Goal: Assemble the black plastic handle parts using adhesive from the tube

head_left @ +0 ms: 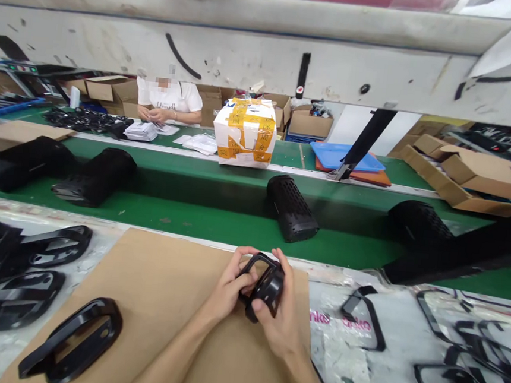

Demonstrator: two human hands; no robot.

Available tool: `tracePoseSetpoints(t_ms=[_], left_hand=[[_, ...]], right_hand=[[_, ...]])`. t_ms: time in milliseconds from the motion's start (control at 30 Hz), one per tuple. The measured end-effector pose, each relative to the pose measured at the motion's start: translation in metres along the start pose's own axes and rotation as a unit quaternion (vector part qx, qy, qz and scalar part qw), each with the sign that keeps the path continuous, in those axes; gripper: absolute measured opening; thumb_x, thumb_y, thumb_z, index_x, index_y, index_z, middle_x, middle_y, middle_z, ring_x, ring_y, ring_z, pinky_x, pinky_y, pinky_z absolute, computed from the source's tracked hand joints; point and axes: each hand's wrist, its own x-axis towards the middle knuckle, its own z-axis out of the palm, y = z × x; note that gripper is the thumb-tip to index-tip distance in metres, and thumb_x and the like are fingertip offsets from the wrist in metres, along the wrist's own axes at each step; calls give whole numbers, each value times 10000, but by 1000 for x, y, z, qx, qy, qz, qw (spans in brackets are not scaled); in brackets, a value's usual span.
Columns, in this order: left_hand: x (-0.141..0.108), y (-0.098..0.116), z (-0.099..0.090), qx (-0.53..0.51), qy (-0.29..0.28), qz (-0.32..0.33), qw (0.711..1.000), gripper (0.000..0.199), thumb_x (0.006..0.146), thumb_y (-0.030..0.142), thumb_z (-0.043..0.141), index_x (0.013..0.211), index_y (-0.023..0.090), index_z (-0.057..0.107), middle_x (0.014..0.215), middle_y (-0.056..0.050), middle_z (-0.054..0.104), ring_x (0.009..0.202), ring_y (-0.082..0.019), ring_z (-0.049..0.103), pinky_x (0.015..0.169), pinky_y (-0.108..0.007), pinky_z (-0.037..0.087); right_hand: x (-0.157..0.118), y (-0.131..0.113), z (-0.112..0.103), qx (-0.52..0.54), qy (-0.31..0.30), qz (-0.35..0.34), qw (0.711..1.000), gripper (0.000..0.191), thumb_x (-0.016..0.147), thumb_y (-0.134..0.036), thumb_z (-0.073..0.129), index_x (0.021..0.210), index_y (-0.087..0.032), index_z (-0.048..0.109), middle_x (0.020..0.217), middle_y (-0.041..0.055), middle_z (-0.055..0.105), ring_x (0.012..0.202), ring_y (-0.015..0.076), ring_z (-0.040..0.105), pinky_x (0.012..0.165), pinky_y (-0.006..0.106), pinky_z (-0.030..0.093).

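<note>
Over the cardboard sheet (162, 284), my left hand (233, 282) and my right hand (283, 313) both grip a black plastic part (269, 285). The left fingers are closed on its open frame side, and the right hand wraps round its thicker side, thumb in front. Another black handle-shaped part (85, 349) lies on the sheet at the lower left. Several similar black parts (27, 296) are piled at the left edge. To the right, a thin black frame (367, 317) rests on the plastic-covered table, with several more black frames (472, 377) beyond it.
Black perforated cylinders (292, 209) lie on the green conveyor (182, 209) ahead. A taped white box (245, 132) stands behind it. Across the line, a person (169, 100) handles small items. A dark slanted post (465, 251) rises at the right; a white beam (249, 54) crosses above.
</note>
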Motion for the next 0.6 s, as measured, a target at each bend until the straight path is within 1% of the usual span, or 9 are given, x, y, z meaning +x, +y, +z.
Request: tracePoseSetpoints(t_ms=[33, 133, 167, 233, 300, 333, 400, 500, 600], left_hand=[[-2, 2, 0, 4, -7, -3, 1000, 451, 826, 332, 728, 1217, 237, 525, 727, 56, 528, 588, -95, 419, 581, -214, 370], [-3, 7, -3, 30, -36, -15, 999, 451, 852, 435, 749, 1198, 222, 554, 742, 29, 581, 639, -121, 502, 634, -233, 418], [-3, 8, -5, 39, -44, -14, 998, 425, 866, 475, 735, 1157, 210, 575, 737, 18, 594, 647, -130, 522, 642, -239, 427], [-1, 9, -8, 57, -51, -14, 997, 383, 910, 541, 664, 1010, 174, 622, 704, -4, 602, 632, -135, 537, 635, -245, 427], [1, 7, -10, 70, -49, -24, 996, 432, 945, 575, 595, 866, 152, 633, 649, -9, 584, 580, -128, 517, 597, -243, 409], [2, 6, -11, 78, -45, -32, 995, 453, 951, 581, 580, 828, 148, 633, 631, -8, 575, 561, -125, 507, 581, -242, 401], [2, 4, -10, 94, -29, -35, 995, 447, 943, 582, 593, 844, 150, 648, 644, -7, 588, 557, -127, 507, 570, -241, 400], [1, 3, -5, 132, 2, -12, 991, 422, 933, 584, 608, 920, 167, 671, 716, -22, 638, 603, -147, 537, 580, -247, 415], [0, 4, -2, 142, 14, 4, 990, 415, 914, 586, 634, 909, 174, 677, 754, -30, 652, 661, -163, 559, 601, -248, 428]], right_hand=[[-1, 0, 2, -11, 6, -3, 1000, 847, 933, -678, 586, 1586, -247, 262, 1585, 170, 368, 1431, 351, 442, 1147, 545, 435], [-1, -3, 2, -37, 20, -31, 999, 702, 959, -610, 577, 1522, -251, 363, 1497, 156, 464, 1376, 344, 488, 1143, 553, 428], [0, -4, 0, -39, 18, -43, 998, 663, 965, -608, 562, 1498, -252, 392, 1465, 147, 490, 1360, 338, 499, 1140, 546, 429], [2, -8, -2, -37, 6, -62, 997, 619, 959, -620, 557, 1448, -257, 444, 1408, 129, 526, 1333, 325, 513, 1133, 528, 433], [4, -10, -2, -32, 1, -70, 997, 598, 946, -624, 571, 1410, -260, 475, 1367, 117, 544, 1311, 316, 521, 1120, 511, 441], [5, -10, -1, -30, 1, -70, 997, 591, 943, -620, 576, 1400, -258, 482, 1358, 116, 546, 1306, 314, 521, 1116, 505, 442], [5, -9, 0, -29, 4, -65, 997, 582, 943, -603, 580, 1397, -252, 483, 1356, 120, 542, 1306, 310, 515, 1116, 499, 435], [5, -7, 2, -31, 11, -68, 997, 577, 940, -586, 593, 1394, -245, 485, 1352, 126, 542, 1306, 310, 507, 1124, 505, 417], [6, -5, 1, -35, 18, -74, 996, 588, 925, -602, 606, 1379, -244, 495, 1338, 128, 550, 1296, 319, 515, 1119, 514, 418]])
